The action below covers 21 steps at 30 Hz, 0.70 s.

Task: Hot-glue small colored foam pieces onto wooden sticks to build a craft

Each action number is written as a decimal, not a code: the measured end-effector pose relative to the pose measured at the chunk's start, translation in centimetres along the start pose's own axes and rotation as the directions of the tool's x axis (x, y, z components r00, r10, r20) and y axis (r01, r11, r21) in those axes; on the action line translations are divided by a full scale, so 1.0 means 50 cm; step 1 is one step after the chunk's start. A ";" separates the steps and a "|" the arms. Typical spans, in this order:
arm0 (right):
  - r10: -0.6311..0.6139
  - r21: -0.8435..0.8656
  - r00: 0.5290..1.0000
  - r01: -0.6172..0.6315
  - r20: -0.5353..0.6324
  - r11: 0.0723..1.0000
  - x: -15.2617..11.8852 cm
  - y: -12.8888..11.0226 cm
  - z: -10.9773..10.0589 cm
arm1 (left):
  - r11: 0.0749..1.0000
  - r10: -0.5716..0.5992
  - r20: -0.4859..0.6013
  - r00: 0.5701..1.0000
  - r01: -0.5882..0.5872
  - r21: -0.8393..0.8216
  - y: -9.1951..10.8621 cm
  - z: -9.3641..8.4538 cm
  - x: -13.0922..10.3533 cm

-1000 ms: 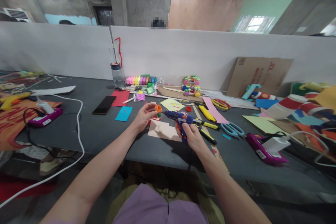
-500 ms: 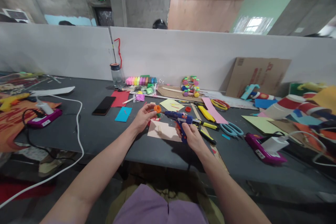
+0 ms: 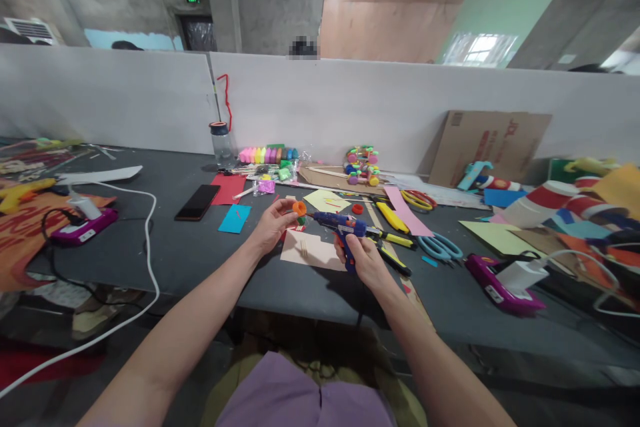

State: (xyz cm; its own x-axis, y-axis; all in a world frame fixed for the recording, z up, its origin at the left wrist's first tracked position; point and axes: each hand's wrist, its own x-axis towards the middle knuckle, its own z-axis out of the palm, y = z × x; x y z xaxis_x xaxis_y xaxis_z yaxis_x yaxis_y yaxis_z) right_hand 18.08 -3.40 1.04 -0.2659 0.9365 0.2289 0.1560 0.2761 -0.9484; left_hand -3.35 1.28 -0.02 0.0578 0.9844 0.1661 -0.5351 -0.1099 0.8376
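The left hand (image 3: 270, 228) pinches 1 orange ring (image 3: 299, 208) beside the nozzle (image 3: 311, 215) of the glue gun (image 3: 345, 222), gripped by the right hand (image 3: 365, 257), whose slip could burn nearby fingers (image 3: 287, 203).

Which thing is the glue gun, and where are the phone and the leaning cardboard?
Blue glue gun (image 3: 343, 221): head view, on its barrel.
Black phone (image 3: 197, 202): head view, middle of its screen.
Brown cardboard (image 3: 487, 150): head view, middle of its printed face.
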 end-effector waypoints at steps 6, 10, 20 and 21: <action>0.018 0.019 1.000 -0.017 -0.017 1.000 0.001 0.004 -0.001 | 1.000 -0.018 0.009 1.000 0.018 -0.003 0.003 0.003 -0.002; 0.026 0.012 0.999 -0.026 -0.027 1.000 0.001 0.005 -0.002 | 1.000 -0.028 0.017 0.999 0.029 -0.001 0.005 0.004 -0.003; 0.018 0.003 0.999 -0.018 -0.040 1.000 0.000 -0.009 0.000 | 1.000 -0.024 0.065 0.998 0.023 0.020 -0.002 -0.003 -0.002; 0.026 0.002 0.999 -0.026 -0.043 1.000 0.000 -0.010 0.000 | 0.999 -0.026 0.068 0.997 0.025 0.021 -0.002 -0.003 -0.002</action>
State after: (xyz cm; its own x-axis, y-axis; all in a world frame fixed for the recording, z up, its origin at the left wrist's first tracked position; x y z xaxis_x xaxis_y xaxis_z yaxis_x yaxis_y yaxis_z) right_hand 18.00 -3.55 1.50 -0.2203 0.9518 0.2135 0.1611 0.2514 -0.9544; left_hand -3.43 1.20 -0.22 0.1291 0.9753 0.1793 -0.5156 -0.0885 0.8522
